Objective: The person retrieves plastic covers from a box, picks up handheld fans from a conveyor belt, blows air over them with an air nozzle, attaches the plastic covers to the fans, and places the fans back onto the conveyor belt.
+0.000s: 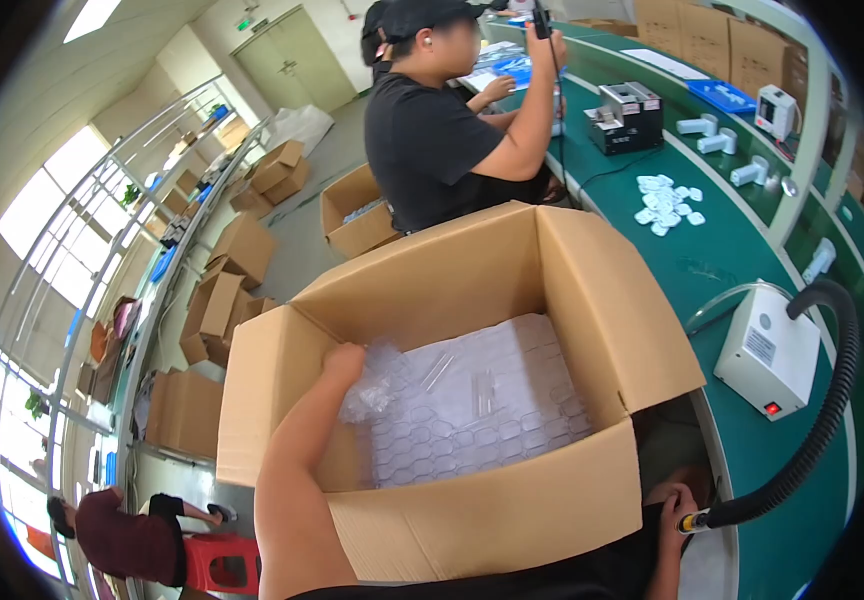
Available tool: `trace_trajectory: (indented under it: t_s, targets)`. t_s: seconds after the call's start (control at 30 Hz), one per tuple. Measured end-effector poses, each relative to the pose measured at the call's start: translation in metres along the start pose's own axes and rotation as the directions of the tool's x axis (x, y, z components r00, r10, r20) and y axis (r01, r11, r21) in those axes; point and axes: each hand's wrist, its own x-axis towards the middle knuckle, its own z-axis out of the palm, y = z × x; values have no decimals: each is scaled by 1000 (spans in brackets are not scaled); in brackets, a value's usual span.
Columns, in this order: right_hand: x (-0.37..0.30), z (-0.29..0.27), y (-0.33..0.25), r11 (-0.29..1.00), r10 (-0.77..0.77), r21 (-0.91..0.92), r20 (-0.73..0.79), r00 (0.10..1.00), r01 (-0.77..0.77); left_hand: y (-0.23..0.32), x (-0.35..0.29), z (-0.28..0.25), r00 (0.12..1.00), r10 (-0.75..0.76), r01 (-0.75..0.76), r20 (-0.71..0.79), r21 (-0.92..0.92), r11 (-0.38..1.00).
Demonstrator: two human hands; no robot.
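A large open cardboard box [492,535] stands in front of me, its flaps folded outward. My left hand [345,364] reaches in at its left wall, closed on a crumpled clear plastic bag [374,385]; its fingertips are partly hidden. Beneath lies a clear plastic tray [472,455] with rows of hexagonal pockets, and a whitish sheet-like layer behind it. Two small clear strips [439,372] rest there. At the lower right, beside the bench edge, my right hand [672,508] is closed around the yellow-ringed end of a black corrugated hose [827,420].
A white machine [767,350] with a red switch stands on the green bench [697,265], near small white parts [664,203] and a black device [627,118]. A person in black [432,140] works beyond the box. More cartons [187,410] stand at left; another person [132,535] is lower left.
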Motion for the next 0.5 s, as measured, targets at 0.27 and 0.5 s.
trace_trajectory:
  t_s: [0.27,0.5]
  targets:
    - [-14,-5,-1,996,20,-88,-99,995,-29,-1,9,-19,1000,-6,1,24,188,982]
    - [2,6,6,1000,13,-2,-5,1000,-13,-4,-2,-91,995,-48,47,-86,-16,999]
